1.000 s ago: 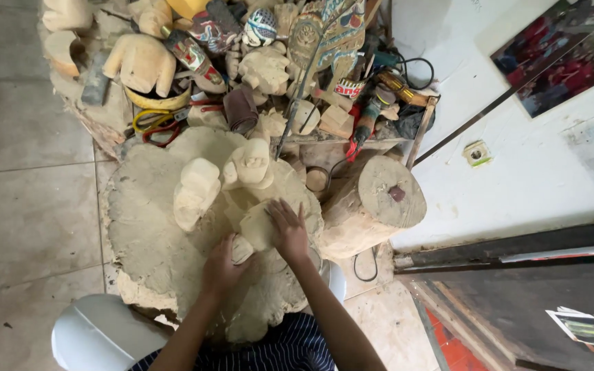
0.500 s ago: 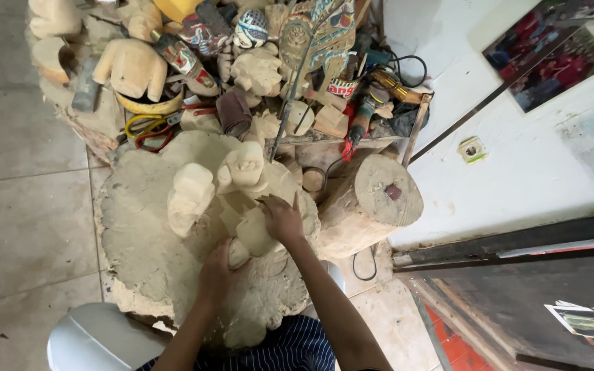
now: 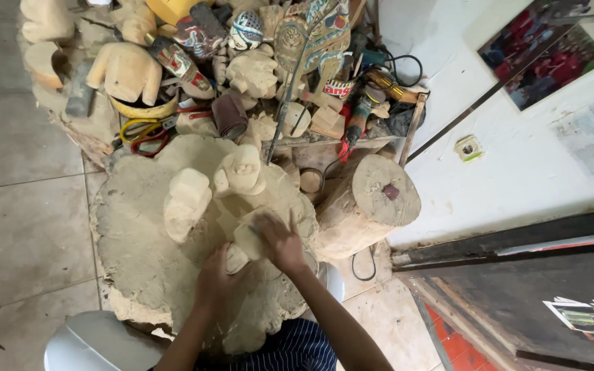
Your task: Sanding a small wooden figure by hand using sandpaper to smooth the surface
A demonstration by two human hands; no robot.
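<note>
Both hands have shifted little since the earlier frames; the right hand [image 3: 280, 240] now sits a touch lower on the pale carved wooden piece [image 3: 247, 240], and the view has drifted slightly.

Nearest, at the bottom of the frame, a striped dark garment [image 3: 290, 350] and a grey plastic stool edge [image 3: 97, 343] show. Just above, the left hand [image 3: 214, 278] curls around the lower end of the carved piece, fingers closed on it. The right hand lies over the upper part of that same piece, fingers spread and pressing down; whether it clasps a small tool I cannot tell. The piece lies between the two hands, its long axis running from lower left to upper right, both hands touching it, the left one nearer the body.

All this rests on a broad sawdust-covered block [image 3: 139, 254] at centre left. Beyond the hands stand two rough-cut wooden figures [image 3: 187, 203], upright and near each other. To the right a tree-stump chopping block [image 3: 372, 203] tilts. Farthest, across the top, lies a heap of carved blanks, painted puppet heads [image 3: 245, 31], yellow-handled scissors [image 3: 139, 130] and power tools.
</note>
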